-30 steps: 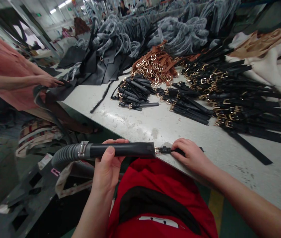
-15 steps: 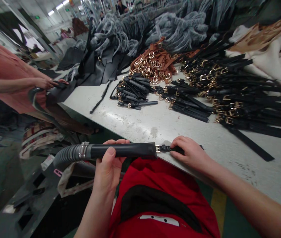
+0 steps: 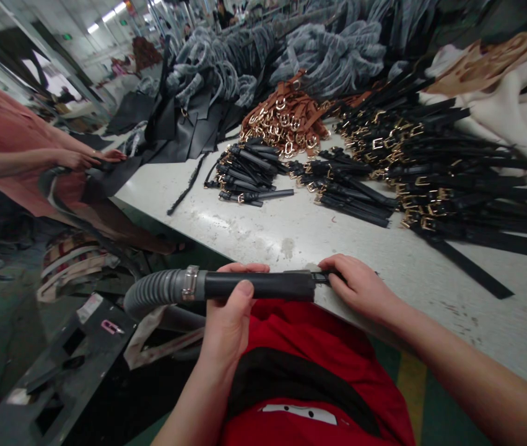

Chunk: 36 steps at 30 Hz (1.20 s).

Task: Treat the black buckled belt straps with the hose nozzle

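My left hand [image 3: 233, 303] is closed around a black hose nozzle [image 3: 282, 286], its thumb lying along the near side. A ribbed grey hose [image 3: 152, 291] joins the nozzle at a metal clamp [image 3: 191, 284]. At the table's near edge my right hand [image 3: 358, 288] is closed on a black buckle strap [image 3: 321, 277]. The flat nozzle mouth overlaps the strap's left end, so the buckle there is hidden. Most of the strap's other end is covered by my right fingers.
Black buckle straps lie in bundles [image 3: 247, 170] and a larger heap [image 3: 430, 179] across the table [image 3: 254, 238]. Behind them are brown straps [image 3: 286, 118] and plastic-wrapped coils [image 3: 328, 56]. A co-worker in a pink shirt [image 3: 21, 136] stands at left, hands on black material.
My left hand has moved the nozzle right, and its mouth now covers the strap's buckle end. My right hand has barely shifted and keeps hold of the strap.
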Each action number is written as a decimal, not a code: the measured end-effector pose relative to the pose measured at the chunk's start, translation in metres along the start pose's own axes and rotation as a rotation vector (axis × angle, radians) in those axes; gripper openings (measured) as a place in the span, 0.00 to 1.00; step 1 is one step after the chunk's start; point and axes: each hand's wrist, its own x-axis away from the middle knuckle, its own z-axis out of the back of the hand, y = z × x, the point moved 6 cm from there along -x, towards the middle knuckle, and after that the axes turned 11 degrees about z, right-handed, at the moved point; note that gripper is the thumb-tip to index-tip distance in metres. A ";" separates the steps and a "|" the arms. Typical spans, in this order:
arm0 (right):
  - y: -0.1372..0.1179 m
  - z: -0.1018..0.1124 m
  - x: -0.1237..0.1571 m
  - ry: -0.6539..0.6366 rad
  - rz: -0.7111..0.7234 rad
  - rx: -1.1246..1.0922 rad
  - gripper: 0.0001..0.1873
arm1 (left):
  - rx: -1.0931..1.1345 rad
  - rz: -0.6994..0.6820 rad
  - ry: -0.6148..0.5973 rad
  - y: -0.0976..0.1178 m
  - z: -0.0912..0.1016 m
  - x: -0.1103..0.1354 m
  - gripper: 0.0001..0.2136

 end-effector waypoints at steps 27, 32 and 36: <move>0.008 0.011 0.001 -0.157 -0.103 0.165 0.06 | 0.104 -0.021 0.263 0.030 0.067 -0.006 0.13; 0.013 0.014 -0.005 -0.253 -0.182 0.070 0.04 | 0.185 0.019 0.277 0.033 0.071 -0.006 0.12; 0.038 0.040 -0.020 -0.129 -0.231 0.131 0.10 | 0.198 0.009 0.290 0.041 0.077 -0.003 0.11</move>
